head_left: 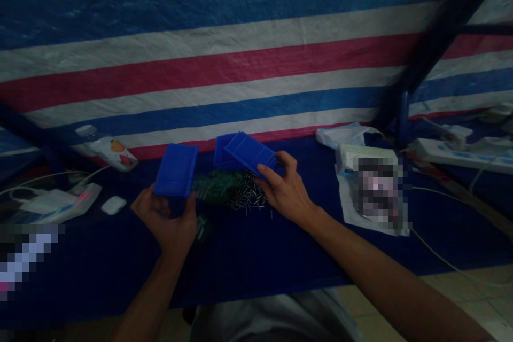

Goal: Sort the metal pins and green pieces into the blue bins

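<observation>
My left hand point(172, 219) grips a blue plastic bin point(175, 170) by its lower end, holding it up over the table. In my right hand point(288, 187) is a second blue plastic bin point(250, 154), tilted, with fingers and thumb closed on its right end. Behind that one, a third blue bin point(223, 149) is partly hidden. Between my hands lies a heap of small metal pins or screws point(249, 192), too small to name surely. Beside the heap is a pile of green, see-through pieces point(218, 186), blurred.
A plastic bottle point(110, 149), a power strip point(76, 206) and a white earbud case point(114, 204) are on the left. A tissue pack point(366, 156) and white cables lie right. A striped tarp point(240, 64) hangs behind the blue table point(256, 256).
</observation>
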Available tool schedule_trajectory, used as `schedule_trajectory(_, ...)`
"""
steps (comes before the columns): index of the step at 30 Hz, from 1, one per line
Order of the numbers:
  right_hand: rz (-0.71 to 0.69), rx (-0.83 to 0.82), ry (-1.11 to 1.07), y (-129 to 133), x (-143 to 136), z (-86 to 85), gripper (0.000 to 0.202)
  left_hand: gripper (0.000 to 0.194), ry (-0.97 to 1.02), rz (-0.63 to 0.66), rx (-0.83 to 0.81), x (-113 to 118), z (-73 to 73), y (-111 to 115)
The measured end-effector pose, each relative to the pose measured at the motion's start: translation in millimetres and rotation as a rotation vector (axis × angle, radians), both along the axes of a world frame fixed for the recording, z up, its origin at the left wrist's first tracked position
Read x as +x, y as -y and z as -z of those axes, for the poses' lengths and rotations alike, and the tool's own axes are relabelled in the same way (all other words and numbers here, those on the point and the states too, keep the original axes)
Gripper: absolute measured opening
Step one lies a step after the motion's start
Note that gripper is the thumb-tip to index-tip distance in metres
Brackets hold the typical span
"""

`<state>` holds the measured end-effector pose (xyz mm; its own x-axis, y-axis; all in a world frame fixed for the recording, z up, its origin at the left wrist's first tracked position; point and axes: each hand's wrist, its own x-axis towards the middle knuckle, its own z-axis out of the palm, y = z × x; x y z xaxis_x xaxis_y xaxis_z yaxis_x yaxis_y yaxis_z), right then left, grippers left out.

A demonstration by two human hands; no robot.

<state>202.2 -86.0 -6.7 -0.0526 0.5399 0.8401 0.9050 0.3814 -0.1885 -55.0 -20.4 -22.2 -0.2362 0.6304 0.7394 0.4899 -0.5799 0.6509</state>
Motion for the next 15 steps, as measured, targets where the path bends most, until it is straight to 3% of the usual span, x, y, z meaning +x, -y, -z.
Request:
schedule_trajectory(11,-0.024,0.007,-0.062,-1.6,-0.2,0.6,0.072,0.084,0.148,0.017,0.146,5.4,-9.5,8.6)
schedule_trajectory(15,-0.022,-0.022,-0.245,-3.4,0.2,0.5,0.069,0.084,0.22,0.084,0.073,6.0,-22.9,9.8)
